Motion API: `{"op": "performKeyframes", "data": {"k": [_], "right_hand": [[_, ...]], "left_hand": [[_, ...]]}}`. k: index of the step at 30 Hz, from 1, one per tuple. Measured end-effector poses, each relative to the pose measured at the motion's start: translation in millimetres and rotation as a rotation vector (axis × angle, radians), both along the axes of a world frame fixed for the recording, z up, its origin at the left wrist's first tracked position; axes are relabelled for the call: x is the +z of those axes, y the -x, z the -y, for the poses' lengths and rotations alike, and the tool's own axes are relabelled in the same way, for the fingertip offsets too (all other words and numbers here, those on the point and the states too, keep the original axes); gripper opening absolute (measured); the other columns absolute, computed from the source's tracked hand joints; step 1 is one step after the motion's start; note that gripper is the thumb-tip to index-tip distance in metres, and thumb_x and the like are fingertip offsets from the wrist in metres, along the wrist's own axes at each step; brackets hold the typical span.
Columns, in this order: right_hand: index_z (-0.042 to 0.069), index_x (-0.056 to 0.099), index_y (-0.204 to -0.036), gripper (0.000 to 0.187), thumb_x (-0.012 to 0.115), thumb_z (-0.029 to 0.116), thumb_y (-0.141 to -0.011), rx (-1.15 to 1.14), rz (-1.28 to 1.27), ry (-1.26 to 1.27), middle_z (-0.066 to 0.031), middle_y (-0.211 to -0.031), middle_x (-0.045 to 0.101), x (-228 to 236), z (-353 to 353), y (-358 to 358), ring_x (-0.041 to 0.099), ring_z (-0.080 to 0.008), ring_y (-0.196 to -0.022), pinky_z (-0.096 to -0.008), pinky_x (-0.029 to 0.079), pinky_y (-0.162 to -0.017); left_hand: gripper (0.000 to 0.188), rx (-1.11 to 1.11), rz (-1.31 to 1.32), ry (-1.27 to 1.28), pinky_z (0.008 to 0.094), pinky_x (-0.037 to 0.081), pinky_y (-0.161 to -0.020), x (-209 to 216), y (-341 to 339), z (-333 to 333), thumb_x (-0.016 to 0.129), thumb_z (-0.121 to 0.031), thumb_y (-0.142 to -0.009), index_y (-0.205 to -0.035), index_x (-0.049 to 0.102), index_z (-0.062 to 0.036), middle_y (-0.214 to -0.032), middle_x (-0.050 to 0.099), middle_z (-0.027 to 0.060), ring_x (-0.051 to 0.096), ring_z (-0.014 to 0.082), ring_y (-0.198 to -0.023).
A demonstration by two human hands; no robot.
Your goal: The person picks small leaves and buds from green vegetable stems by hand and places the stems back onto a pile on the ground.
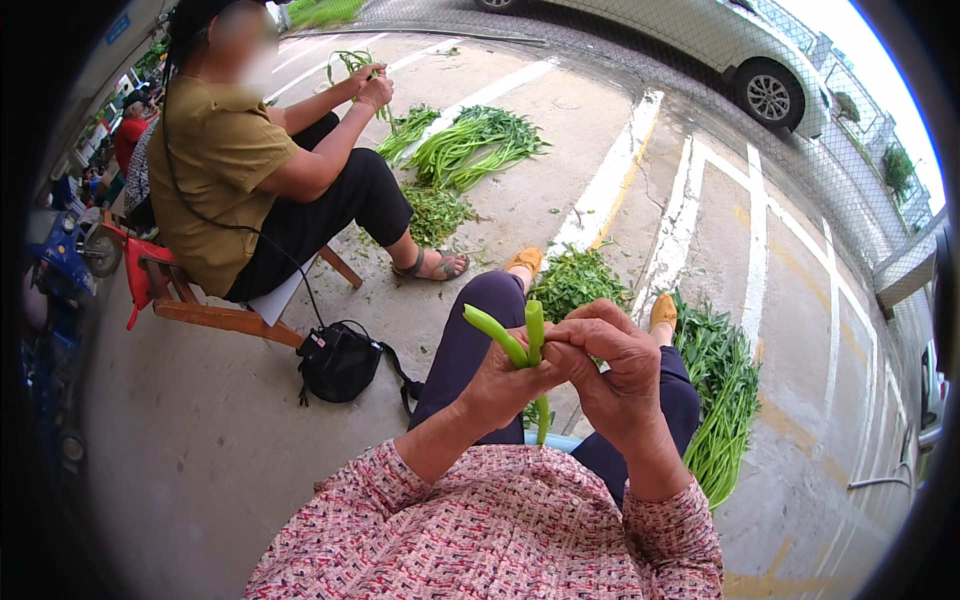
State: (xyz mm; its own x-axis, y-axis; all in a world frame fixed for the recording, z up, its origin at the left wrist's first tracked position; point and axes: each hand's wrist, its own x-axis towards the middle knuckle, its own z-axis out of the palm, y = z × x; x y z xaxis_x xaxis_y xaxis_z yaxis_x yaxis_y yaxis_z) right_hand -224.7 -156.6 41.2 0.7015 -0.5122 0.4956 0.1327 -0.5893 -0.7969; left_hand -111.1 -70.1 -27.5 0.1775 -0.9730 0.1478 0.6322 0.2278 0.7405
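Stems (535, 332) rise on the near side of the leaf pile (580, 283), clasped in the left hand (505, 392); the right hand (612, 375) pinches beside them — on what, I cannot tell. Snapping or stripping seems the step in hand — the next move calls for a steady left hold. Far left beyond the pile, a blue sign (117, 28) is too small to read.

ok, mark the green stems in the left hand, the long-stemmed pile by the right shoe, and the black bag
green stems (536, 334): head view, upper part of the upright one
long-stemmed pile (724, 408): head view, mid-pile
black bag (340, 364): head view, middle of its body
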Motion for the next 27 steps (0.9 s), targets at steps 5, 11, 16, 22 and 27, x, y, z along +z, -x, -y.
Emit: {"op": "performKeyframes", "data": {"k": [5,11,16,22,27], "right_hand": [[-0.001,0.068,-0.094,0.018,0.071,0.005,-0.077,0.011,0.0,-0.077,-0.0088,-0.086,0.062,2.5,0.4,13.3,0.059,-0.0174,-0.082,-0.0271,0.047,-0.071],[-0.002,0.067,-0.093,0.015,0.068,0.001,-0.079,-0.042,0.106,-0.177,-0.0078,-0.084,0.062,1.2,2.2,27.3,0.058,-0.0161,-0.08,-0.0263,0.047,-0.07],[-0.004,0.065,-0.091,0.01,0.065,-0.002,-0.081,-0.079,0.145,-0.202,-0.0079,-0.083,0.061,-1.9,9.0,37.6,0.059,-0.014,-0.076,-0.025,0.048,-0.067],[-0.005,0.064,-0.091,0.008,0.062,-0.002,-0.083,-0.082,0.159,-0.304,-0.0066,-0.081,0.058,-12.1,4.7,43.7,0.056,-0.0125,-0.073,-0.0237,0.046,-0.065],[-0.005,0.064,-0.091,0.008,0.06,-0.001,-0.085,-0.074,0.142,-0.403,-0.0054,-0.077,0.057,-17.5,4.2,43.5,0.055,-0.0111,-0.072,-0.0222,0.044,-0.065]], "left_hand": [[0.022,-0.061,0.082,-0.014,0.0203,0.046,-0.078,9.9,6.8,7.3,0.064,-0.009,-0.087,-0.107,0.058,-0.0013,-0.092,0.055,-0.0018,0.052,0.003,-0.087],[0.025,-0.108,0.176,0.042,0.019,0.045,-0.074,19.4,8.3,17.5,0.065,-0.011,-0.087,-0.108,0.056,-0.0026,-0.094,0.054,-0.0023,0.051,0.0032,-0.084],[0.021,-0.094,0.173,0.05,0.0166,0.036,-0.06,17.0,11.4,20.8,0.065,-0.019,-0.088,-0.1,0.058,-0.0036,-0.08,0.053,-0.0047,0.045,0.0018,-0.071],[0.027,-0.149,0.169,0.023,0.0165,0.03,-0.051,7.7,20.0,19.4,0.06,-0.029,-0.091,-0.096,0.06,-0.0029,-0.072,0.05,-0.0043,0.039,0.0012,-0.061],[0.03,-0.183,0.104,0.022,0.0174,0.027,-0.048,6.6,21.5,17.3,0.058,-0.031,-0.092,-0.1,0.059,-0.0023,-0.07,0.049,-0.0034,0.036,0.0019,-0.056]]}}
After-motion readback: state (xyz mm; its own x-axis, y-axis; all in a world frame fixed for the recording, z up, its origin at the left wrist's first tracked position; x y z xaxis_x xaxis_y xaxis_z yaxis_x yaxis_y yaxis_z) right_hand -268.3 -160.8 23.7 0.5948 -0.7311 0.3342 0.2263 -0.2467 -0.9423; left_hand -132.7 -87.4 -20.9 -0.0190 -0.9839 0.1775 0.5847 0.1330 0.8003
